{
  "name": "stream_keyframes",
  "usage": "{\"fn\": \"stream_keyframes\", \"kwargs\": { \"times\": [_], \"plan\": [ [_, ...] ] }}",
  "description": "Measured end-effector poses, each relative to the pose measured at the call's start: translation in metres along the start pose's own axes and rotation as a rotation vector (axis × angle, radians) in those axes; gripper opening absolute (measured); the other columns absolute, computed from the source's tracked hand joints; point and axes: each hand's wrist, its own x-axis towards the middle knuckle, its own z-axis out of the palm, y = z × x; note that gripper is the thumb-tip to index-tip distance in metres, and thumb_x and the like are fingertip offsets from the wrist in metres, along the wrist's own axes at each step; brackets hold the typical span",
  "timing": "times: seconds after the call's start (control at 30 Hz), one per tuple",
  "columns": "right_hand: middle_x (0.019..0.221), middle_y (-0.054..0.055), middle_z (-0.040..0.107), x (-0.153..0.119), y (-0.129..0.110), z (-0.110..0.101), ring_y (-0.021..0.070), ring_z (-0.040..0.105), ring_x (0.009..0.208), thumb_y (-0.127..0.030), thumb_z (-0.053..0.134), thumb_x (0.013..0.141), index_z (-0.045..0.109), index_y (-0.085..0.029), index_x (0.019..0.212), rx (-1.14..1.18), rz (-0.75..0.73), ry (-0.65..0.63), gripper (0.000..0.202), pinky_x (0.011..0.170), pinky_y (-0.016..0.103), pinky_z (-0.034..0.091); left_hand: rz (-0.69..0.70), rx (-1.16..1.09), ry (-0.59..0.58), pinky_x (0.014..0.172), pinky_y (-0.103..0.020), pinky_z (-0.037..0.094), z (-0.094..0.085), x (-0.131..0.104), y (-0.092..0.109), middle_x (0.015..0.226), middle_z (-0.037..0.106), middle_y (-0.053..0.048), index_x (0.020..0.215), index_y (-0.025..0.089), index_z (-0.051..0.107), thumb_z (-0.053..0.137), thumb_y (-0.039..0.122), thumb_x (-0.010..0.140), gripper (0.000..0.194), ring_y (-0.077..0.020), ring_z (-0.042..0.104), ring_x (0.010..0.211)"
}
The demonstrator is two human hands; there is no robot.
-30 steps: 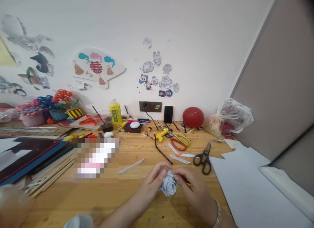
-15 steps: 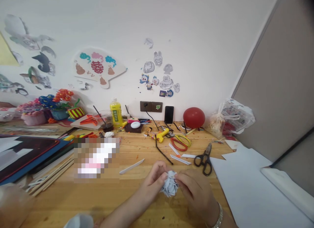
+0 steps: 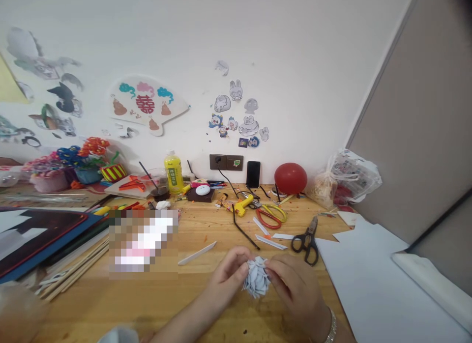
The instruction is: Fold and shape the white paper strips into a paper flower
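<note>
A pale blue-white layered paper flower [image 3: 256, 277] is held just above the wooden table, between both hands. My left hand [image 3: 233, 272] pinches its left edge with thumb and forefinger. At its upper right, the fingertips of my right hand [image 3: 293, 284] are closed on the petals; a shiny bracelet circles that wrist. Beyond the hands lie white paper strips [image 3: 271, 242], a bent black stick [image 3: 244, 228] and black-handled scissors [image 3: 306, 242].
White paper sheets [image 3: 363, 264] cover the right side. Further back are a yellow glue gun [image 3: 243, 204], red-yellow scissors [image 3: 271, 216], a red balloon [image 3: 290, 178], and a yellow bottle [image 3: 173, 172]. Wooden sticks [image 3: 81, 269] lie at left.
The flower has turned slightly between the fingers, showing more of its petals. Both hands stay in nearly the same place, and the camera view has shifted a little.
</note>
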Motion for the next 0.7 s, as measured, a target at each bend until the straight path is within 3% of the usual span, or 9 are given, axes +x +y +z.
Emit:
{"fn": "stream_keyframes", "kwargs": {
  "times": [0.37,0.57,0.7],
  "plan": [
    [0.075,0.005,0.068,0.0004,-0.0012,-0.0015,0.0163,0.063,0.066,-0.019,0.041,0.090,0.058,-0.018,0.094,0.030,-0.002,-0.036,0.017,0.059,0.028,0.050,0.001,0.073,0.045,0.074,-0.030,0.041,-0.0003,-0.0009,0.0040,0.087,0.060,-0.003,0.086,0.020,0.061,0.062,0.047,0.072,0.030,-0.0190,0.053,0.083],
    [0.068,0.000,0.067,0.0038,-0.0044,-0.0036,0.0138,0.061,0.058,-0.022,0.042,0.091,0.058,-0.020,0.084,0.127,0.144,-0.155,0.017,0.053,0.024,0.045,-0.025,0.059,0.032,0.066,-0.026,0.040,0.0006,0.0001,0.0006,0.076,0.059,0.000,0.083,0.019,0.059,0.062,0.044,0.073,0.027,-0.0153,0.052,0.072],
    [0.071,0.000,0.069,0.0078,-0.0059,-0.0053,0.0126,0.063,0.062,-0.025,0.045,0.090,0.061,-0.020,0.084,0.259,0.255,-0.166,0.017,0.056,0.021,0.047,-0.031,0.048,0.023,0.064,-0.025,0.039,0.0013,0.0007,0.0004,0.074,0.057,0.001,0.083,0.020,0.058,0.062,0.043,0.073,0.026,-0.0143,0.051,0.069]
  ]
}}
